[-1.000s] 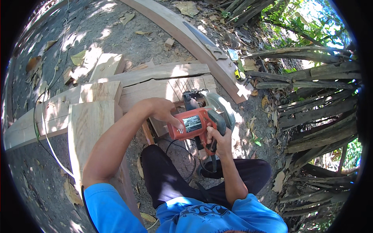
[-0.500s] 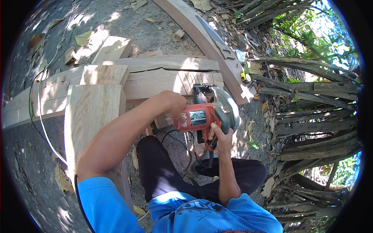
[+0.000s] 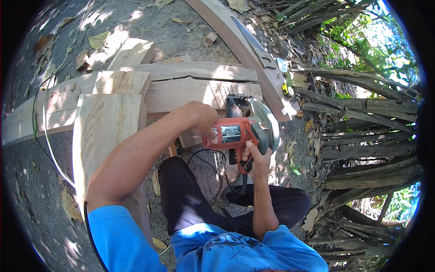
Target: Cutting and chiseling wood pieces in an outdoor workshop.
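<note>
View's shifting slightly; left hand (image 3: 203, 118), right hand (image 3: 259, 161) gripping circular saw (image 3: 240, 131); handsaw (image 3: 251, 40) lying beyond them, planks (image 3: 108, 113) crossing dirt (image 3: 179, 41) leftward.

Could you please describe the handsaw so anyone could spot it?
Beyond the red power saw, a long wooden beam runs diagonally. The handsaw lies along its top, toward the nearer end. Its long grey blade and tan handle set it apart from the small yellow-and-black object closer to that end.
</note>
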